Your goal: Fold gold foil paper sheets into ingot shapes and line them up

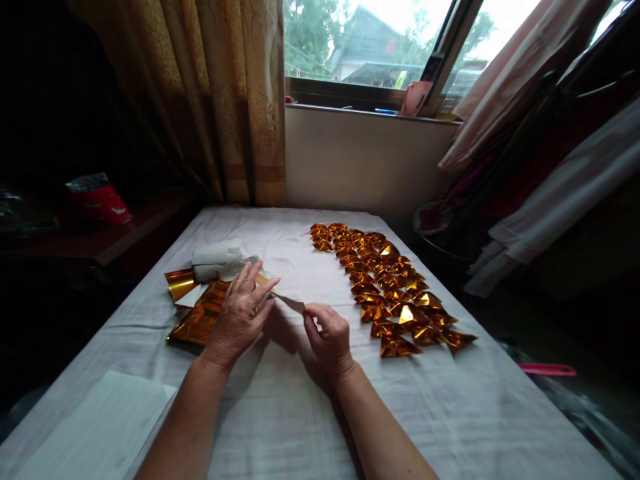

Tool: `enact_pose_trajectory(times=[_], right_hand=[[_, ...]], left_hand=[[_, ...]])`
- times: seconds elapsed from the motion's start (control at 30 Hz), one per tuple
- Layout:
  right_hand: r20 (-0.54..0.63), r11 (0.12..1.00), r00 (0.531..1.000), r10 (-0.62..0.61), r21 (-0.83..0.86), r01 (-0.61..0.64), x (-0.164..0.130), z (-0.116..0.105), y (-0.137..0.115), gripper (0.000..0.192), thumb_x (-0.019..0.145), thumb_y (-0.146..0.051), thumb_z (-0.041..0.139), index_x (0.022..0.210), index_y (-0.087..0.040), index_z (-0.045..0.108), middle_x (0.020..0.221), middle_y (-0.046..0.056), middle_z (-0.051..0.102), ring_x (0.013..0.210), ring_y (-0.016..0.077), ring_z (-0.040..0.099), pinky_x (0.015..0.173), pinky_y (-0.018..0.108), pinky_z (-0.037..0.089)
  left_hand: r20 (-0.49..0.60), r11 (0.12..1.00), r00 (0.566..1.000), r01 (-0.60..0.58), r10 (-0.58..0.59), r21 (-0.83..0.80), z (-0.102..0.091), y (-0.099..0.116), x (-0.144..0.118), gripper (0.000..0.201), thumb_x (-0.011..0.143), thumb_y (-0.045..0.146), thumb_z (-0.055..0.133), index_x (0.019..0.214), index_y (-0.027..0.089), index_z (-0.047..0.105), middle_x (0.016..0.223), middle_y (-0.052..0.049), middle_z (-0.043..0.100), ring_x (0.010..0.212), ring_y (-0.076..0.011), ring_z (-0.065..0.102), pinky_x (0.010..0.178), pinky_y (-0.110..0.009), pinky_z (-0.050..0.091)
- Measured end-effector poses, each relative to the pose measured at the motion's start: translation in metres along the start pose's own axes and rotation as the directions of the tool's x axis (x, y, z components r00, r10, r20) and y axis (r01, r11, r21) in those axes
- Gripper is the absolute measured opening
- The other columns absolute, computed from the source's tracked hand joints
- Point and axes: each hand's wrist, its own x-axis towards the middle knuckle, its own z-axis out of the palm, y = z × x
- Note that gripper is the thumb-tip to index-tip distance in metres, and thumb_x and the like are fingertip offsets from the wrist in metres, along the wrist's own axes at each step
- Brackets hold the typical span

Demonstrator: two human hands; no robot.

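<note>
My left hand (243,313) lies flat, fingers spread, on a stack of gold foil sheets (197,319) at the left of the white-clothed table (280,413). My right hand (327,333) pinches the corner of a single foil sheet (290,303), its pale underside up, which stretches from the stack toward the right hand. To the right runs a long band of several folded gold foil pieces (390,287), laid in rows from the far middle to the near right.
A rolled white wrapper (217,260) and a loose gold sheet (179,283) lie behind the stack. White paper (100,427) sits at the near left corner. A curtain (235,100) and window (370,40) stand beyond; hanging clothes (550,173) crowd the right.
</note>
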Motion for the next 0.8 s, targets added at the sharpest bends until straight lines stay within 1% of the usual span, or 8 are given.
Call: enact_pose_trajectory(times=[0.07,0.17,0.23,0.3,0.4,0.53,0.7,0.8], right_hand=[[-0.050,0.971,0.973,0.226,0.095,-0.221,0.000,0.004,0.004,0.017,0.090,-0.025,0.052,0.090,-0.020,0.068,0.080,0.004,0.073,0.070,0.0149,0.067,0.065,0.025,0.053],[-0.056,0.823,0.840,0.540,0.247,-0.512,0.000,0.008,0.012,0.026,0.085,-0.038,0.056,0.098,-0.018,0.066,0.072,0.002,0.072,0.060,0.0151,0.064,0.057,0.024,0.051],[-0.030,0.730,0.761,0.649,0.308,-0.610,0.000,0.009,0.017,0.045,0.080,-0.043,0.058,0.115,-0.014,0.061,0.064,-0.001,0.069,0.054,0.0145,0.061,0.054,0.024,0.049],[-0.015,0.686,0.722,0.692,0.323,-0.652,0.000,0.008,0.020,0.063,0.078,-0.045,0.059,0.130,-0.010,0.053,0.061,-0.003,0.067,0.053,0.0141,0.060,0.057,0.024,0.049],[-0.013,0.682,0.710,0.704,0.292,-0.671,0.000,0.006,0.021,0.075,0.076,-0.045,0.059,0.139,-0.006,0.046,0.056,-0.005,0.063,0.053,0.0135,0.058,0.059,0.024,0.048],[0.004,0.697,0.721,0.693,0.251,-0.672,-0.001,0.005,0.019,0.074,0.077,-0.043,0.056,0.140,-0.005,0.046,0.049,-0.009,0.054,0.047,0.0115,0.050,0.053,0.022,0.044],[0.056,0.731,0.763,0.643,0.252,-0.634,-0.004,0.003,0.022,0.060,0.078,-0.040,0.056,0.130,-0.009,0.057,0.052,-0.007,0.057,0.048,0.0117,0.053,0.054,0.023,0.047],[0.056,0.752,0.786,0.615,0.258,-0.607,-0.002,-0.004,0.030,0.045,0.078,-0.036,0.054,0.116,-0.014,0.066,0.062,-0.003,0.066,0.054,0.0130,0.059,0.058,0.025,0.050]], left_hand=[[-0.045,1.000,0.999,0.019,-0.019,0.009,0.001,0.000,0.000,0.042,0.091,0.026,0.053,0.133,0.021,0.057,0.152,-0.012,0.041,0.143,-0.0312,0.034,0.112,-0.051,0.037],[-0.027,1.000,1.000,0.005,-0.006,-0.017,0.006,0.005,-0.001,0.037,0.092,0.027,0.054,0.129,0.021,0.058,0.141,-0.012,0.054,0.132,-0.0263,0.049,0.110,-0.046,0.041],[0.049,0.999,0.999,-0.011,0.014,-0.049,0.015,0.012,-0.004,0.031,0.093,0.028,0.054,0.122,0.024,0.062,0.128,-0.008,0.065,0.118,-0.0223,0.060,0.107,-0.043,0.043],[0.158,0.999,0.987,0.003,0.003,-0.034,0.027,0.024,-0.009,0.034,0.091,0.030,0.058,0.124,0.023,0.061,0.130,-0.009,0.064,0.119,-0.0234,0.059,0.107,-0.044,0.042],[0.239,0.999,0.970,0.042,-0.045,0.016,0.045,0.044,-0.017,0.046,0.086,0.033,0.065,0.130,0.022,0.056,0.135,-0.012,0.060,0.124,-0.0266,0.056,0.108,-0.048,0.041],[0.250,0.996,0.964,0.074,-0.086,0.057,0.060,0.060,-0.024,0.048,0.084,0.027,0.065,0.131,0.020,0.056,0.136,-0.014,0.059,0.124,-0.0282,0.055,0.107,-0.048,0.041],[0.278,0.995,0.956,0.100,-0.098,0.005,0.063,0.059,-0.025,0.040,0.087,0.012,0.052,0.124,0.022,0.064,0.126,-0.011,0.067,0.111,-0.0247,0.064,0.098,-0.043,0.049],[0.272,0.976,0.948,0.198,-0.166,-0.093,0.061,0.054,-0.027,0.038,0.086,0.011,0.050,0.117,0.024,0.069,0.116,-0.008,0.072,0.101,-0.0230,0.069,0.091,-0.038,0.053]])
